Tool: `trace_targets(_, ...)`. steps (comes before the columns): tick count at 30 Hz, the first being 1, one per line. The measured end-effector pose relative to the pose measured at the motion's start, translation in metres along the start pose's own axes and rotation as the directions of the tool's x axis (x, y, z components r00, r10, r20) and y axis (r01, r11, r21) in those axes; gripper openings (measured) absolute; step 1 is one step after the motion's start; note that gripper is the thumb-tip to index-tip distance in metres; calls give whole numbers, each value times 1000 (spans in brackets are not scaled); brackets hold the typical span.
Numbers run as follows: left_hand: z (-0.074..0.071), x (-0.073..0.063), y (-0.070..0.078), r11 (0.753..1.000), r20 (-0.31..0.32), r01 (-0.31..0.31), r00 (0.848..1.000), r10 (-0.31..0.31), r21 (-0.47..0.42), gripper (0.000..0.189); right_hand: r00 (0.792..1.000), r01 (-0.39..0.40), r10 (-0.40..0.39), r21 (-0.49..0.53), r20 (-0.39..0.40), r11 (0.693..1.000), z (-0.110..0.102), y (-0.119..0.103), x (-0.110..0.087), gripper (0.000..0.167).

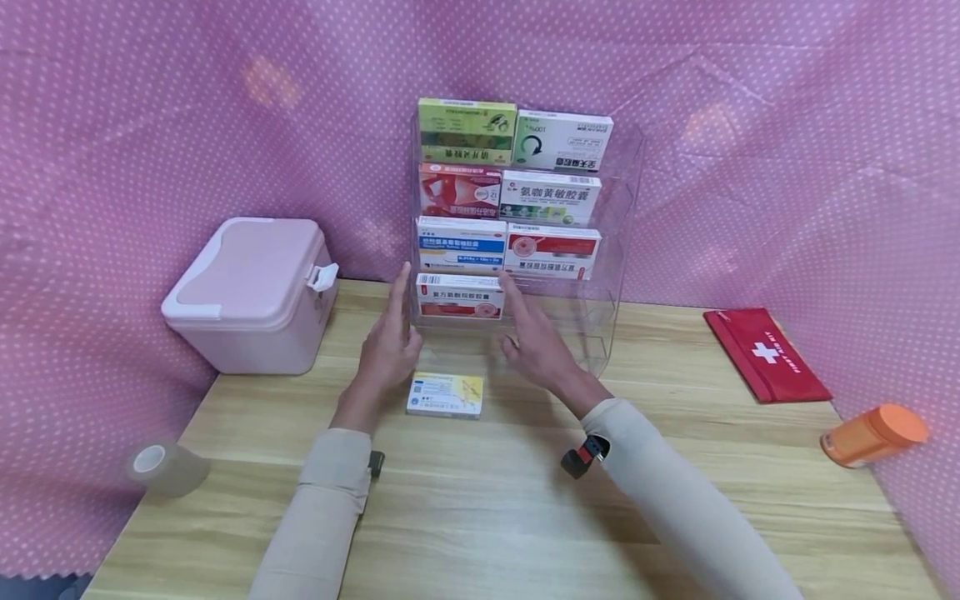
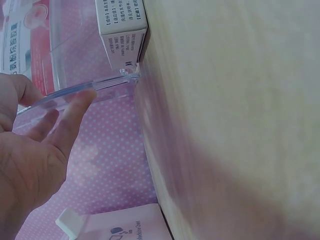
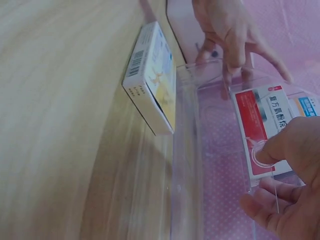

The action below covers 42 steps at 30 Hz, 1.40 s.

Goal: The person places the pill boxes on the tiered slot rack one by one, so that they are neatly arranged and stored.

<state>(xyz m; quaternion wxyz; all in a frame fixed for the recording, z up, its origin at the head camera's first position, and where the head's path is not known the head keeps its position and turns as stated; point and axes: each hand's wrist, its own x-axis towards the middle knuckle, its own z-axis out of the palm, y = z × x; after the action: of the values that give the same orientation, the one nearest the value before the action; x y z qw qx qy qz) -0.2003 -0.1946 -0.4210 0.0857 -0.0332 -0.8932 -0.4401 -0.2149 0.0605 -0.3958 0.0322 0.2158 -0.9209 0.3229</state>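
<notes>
A clear tiered display rack (image 1: pixel 588 312) stands at the back of the table, filled with medicine boxes. My left hand (image 1: pixel 388 348) lies along its left side, straight fingers touching the clear side wall in the left wrist view. A white-and-red medicine box (image 1: pixel 459 298) sits on the lowest filled tier, between my hands. By its right end is my right hand (image 1: pixel 542 343), index finger extended; in the right wrist view the thumb (image 3: pixel 275 149) lies over the box's front. In front of the rack, a yellow-and-white medicine box (image 1: pixel 446 395) rests flat on the table, touched by neither hand.
On the left stand a pink medicine chest (image 1: pixel 243 292) and a roll of tape (image 1: pixel 168 469). To the right lie a red first aid pouch (image 1: pixel 768 354) and an orange bottle (image 1: pixel 873 435). A dotted pink curtain (image 1: pixel 225 125) hangs behind the table.
</notes>
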Motion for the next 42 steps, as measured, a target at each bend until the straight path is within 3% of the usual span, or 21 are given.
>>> trace_targets(6, -1, 0, 1, 1000, 5, -3, 1000, 3, -3, 113, 996, -24, 26, 17, -85, 1000, 5, 0, -10, 106)
trace_targets(9, -1, -1, 2, 1000, 5, -4, 1000, 4, -3, 113, 989, -38, 38, 6, -144, 999, 10, -1, -18, 93)
trace_targets(12, -1, -1, 1, 1000, 4, -1, 1000, 1, 4, 114, 988, 2, -8, -40, -157, 999, 16, -1, -27, 73)
trace_targets(17, -1, -1, 0, 1000, 3, 12, 1000, -12, 12, 117, 997, 64, -67, -83, -43, 995, 27, 0, -45, 44)
trace_targets(22, -1, -1, 1, 1000, 0, 5, 1000, -5, 12, 115, 996, 31, -24, -78, 86, 996, 35, 2, -56, 41)
trace_targets(32, -1, -1, 2, 1000, 1, -5, 1000, 5, 20, 116, 987, -33, 40, -50, 157, 998, 40, 6, -67, 49)
trace_targets(42, -1, 0, 0, 1000, -1, -2, 1000, 2, 24, 115, 986, 14, 5, -111, 167, 994, 42, 14, -76, 37)
